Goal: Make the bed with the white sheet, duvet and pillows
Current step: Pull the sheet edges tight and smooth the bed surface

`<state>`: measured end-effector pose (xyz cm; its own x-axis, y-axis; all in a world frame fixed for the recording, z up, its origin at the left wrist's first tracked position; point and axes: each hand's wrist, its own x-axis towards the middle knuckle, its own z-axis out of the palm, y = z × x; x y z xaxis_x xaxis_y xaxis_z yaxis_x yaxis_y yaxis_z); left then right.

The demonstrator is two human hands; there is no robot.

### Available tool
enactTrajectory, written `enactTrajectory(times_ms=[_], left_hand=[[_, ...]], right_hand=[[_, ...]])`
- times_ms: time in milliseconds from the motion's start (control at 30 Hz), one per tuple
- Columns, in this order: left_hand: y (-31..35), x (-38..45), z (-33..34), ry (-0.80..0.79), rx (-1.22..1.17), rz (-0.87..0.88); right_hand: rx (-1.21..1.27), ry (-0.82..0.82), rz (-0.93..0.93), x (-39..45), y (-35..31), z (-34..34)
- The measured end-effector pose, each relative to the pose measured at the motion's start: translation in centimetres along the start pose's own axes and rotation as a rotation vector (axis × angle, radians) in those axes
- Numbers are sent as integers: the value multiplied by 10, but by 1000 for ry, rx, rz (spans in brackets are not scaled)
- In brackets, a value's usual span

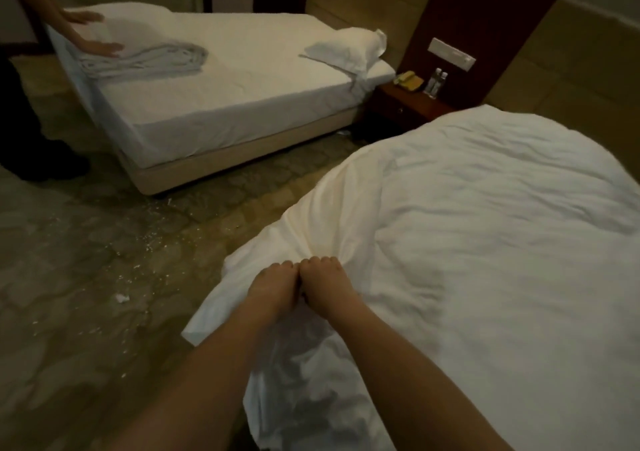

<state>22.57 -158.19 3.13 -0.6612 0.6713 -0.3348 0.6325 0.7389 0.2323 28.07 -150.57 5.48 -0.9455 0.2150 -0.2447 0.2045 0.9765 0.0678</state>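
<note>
The white duvet (485, 225) lies rumpled over the near bed, its corner drooping off the edge toward the carpet (86, 277). Across the room a second bed (225, 97) carries a pillow (349, 49). Both bare forearms reach forward, side by side. The left hand (273, 286) and right hand (327, 286) touch, fingers (313, 263) curled down, pinching a bunched fold of duvet.

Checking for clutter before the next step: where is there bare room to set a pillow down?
The far bed is bare mid-mattress, between the folded linen and the pillow. The nightstand is crowded with a phone and bottles. Both hands, left hand and right hand, bunch the duvet.
</note>
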Motion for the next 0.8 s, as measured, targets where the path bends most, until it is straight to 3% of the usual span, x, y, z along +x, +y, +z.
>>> enactTrajectory(times_ms=[233,800], left_hand=[[-3,-28,47,-75,-2,171],[36,-81,57,16,-31,216]], right_hand=[[-38,-57,51,-38,-16,36],[-46,37,76,-103,-3,47]])
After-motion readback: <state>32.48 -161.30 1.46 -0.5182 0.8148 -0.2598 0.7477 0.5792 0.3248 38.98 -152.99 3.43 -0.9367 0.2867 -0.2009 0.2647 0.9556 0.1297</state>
